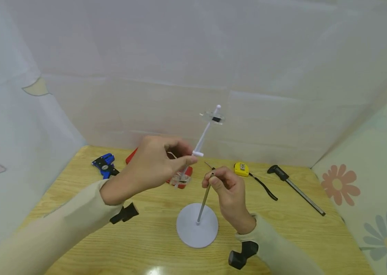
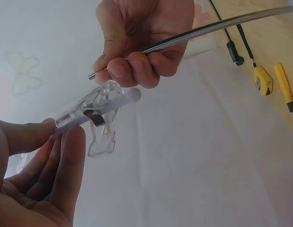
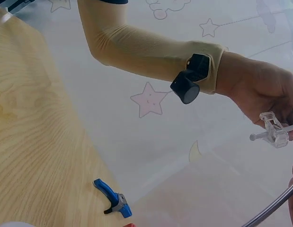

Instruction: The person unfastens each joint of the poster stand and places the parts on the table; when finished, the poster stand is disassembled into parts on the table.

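Note:
My left hand (image 1: 155, 164) pinches a thin white crossbar (image 1: 203, 137) between thumb and fingers, raised above the table and tilted. A clear plastic clip (image 1: 216, 118) with a dark patch sits at its far end, and a second clear clip (image 1: 181, 178) shows below the hand. With thumb and fingertips, my right hand (image 1: 229, 194) grips a metal rod (image 1: 204, 201) near its top. The rod rises from a round white base (image 1: 188, 233) on the table. In the left wrist view, the rod's tip (image 2: 92, 75) is close to the clip (image 2: 103, 101), with a gap between them.
Blue-and-black pliers (image 1: 105, 164) lie back left, beside a red object (image 1: 131, 156) partly behind my left hand. A yellow tape measure (image 1: 241, 169) with a black strap and a caliper (image 1: 296, 189) lie right. A yellow screwdriver (image 2: 282, 82) shows in the left wrist view.

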Demonstrator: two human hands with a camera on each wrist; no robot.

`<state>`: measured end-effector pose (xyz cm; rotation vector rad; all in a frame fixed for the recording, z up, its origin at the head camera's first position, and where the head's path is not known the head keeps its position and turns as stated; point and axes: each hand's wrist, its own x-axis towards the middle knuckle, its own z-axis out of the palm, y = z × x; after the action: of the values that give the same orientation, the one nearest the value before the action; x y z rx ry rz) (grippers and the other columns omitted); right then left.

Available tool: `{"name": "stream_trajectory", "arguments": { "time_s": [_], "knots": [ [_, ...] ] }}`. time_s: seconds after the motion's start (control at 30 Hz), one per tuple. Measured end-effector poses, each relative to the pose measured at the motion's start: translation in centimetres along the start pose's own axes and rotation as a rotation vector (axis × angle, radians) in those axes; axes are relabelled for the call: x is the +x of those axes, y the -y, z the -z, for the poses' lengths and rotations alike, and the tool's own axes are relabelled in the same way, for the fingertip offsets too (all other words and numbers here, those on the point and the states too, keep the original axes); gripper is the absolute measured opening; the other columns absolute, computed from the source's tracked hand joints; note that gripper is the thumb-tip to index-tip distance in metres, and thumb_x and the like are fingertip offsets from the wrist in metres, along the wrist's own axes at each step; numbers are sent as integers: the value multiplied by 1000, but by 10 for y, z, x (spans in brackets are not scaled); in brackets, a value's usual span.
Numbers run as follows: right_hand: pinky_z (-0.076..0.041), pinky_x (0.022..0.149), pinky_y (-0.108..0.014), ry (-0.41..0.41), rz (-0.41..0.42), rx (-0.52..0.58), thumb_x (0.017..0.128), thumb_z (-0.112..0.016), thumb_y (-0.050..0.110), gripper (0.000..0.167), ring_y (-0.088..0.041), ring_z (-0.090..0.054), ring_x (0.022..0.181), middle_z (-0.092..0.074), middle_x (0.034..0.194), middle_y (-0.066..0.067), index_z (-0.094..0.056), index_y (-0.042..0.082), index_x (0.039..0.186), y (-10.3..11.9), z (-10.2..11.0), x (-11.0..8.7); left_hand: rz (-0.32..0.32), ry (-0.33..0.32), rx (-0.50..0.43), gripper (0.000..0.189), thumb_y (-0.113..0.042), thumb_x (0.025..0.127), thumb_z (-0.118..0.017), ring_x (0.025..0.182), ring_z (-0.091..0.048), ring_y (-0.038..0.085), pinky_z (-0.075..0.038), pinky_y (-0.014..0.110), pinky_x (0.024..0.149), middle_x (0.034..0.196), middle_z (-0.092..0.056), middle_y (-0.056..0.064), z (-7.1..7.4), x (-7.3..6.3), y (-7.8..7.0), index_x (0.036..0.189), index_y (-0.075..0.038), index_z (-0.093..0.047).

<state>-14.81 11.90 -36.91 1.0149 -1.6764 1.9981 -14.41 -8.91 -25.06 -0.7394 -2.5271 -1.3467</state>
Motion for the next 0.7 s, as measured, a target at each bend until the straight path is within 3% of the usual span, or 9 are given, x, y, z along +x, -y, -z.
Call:
{"name": "stream_trajectory", "arguments": {
  "time_s": [0.1, 0.33, 0.5, 0.7],
  "knots": [
    [-59, 77, -22, 0, 26, -45, 103, -56, 11, 31, -2, -69, 83, -70, 93, 12, -56, -18, 92, 0, 1, -1, 73, 15, -22, 6, -23, 87, -80, 64, -71, 10, -58, 29, 57, 78, -74, -4, 0, -3, 10, 87, -19, -76],
    [-60, 76, -23, -2, 50, -67, 103, -57, 11, 29, -2, -69, 83, -70, 94, 12, -58, -16, 92, -1, 1, -2, 225, 74, -111, 14, -26, 87, -80, 72, -74, 16, -60, 31, 60, 85, -78, 2, -4, -13, 35, 96, -15, -78],
    [-60, 77, -22, -1, 60, -68, 102, -57, 9, 29, -2, -70, 84, -70, 95, 12, -58, -18, 92, -2, 1, -2, 290, 88, -159, 21, -21, 87, -80, 71, -76, 18, -61, 31, 63, 87, -79, 4, -13, -19, 54, 104, -10, -77],
    [-60, 77, -22, -1, 68, -77, 102, -57, 7, 27, -1, -70, 84, -69, 95, 11, -59, -17, 92, -2, 1, -2, 353, 107, -154, 21, -29, 85, -82, 68, -74, 17, -60, 32, 65, 81, -78, 1, -23, -29, 73, 97, -12, -78]
  ]
}}
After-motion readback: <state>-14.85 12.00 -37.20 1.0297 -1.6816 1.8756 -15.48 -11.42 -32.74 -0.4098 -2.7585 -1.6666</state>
